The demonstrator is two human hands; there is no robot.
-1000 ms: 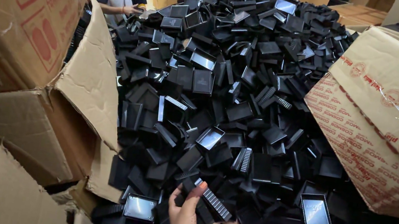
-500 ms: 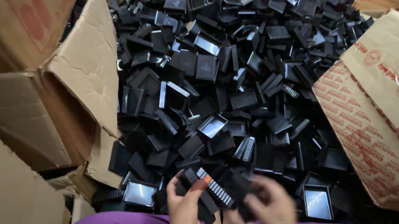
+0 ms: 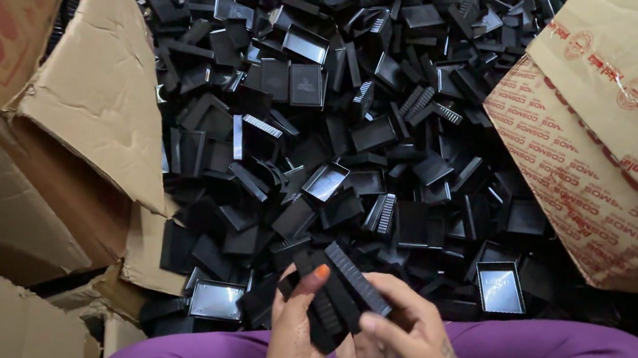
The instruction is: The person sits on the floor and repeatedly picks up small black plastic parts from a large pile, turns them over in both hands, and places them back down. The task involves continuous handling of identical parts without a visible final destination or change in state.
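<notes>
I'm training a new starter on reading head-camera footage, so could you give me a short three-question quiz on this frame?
1. True or false: both the left hand and the right hand have a grip on the black ribbed plastic part.
2. What lies heaped on the floor ahead of the hands? A) black plastic trays B) white cups C) metal bolts
3. Fill in: the open cardboard box stands on the person's ____ side.

Key:
1. True
2. A
3. left
</notes>
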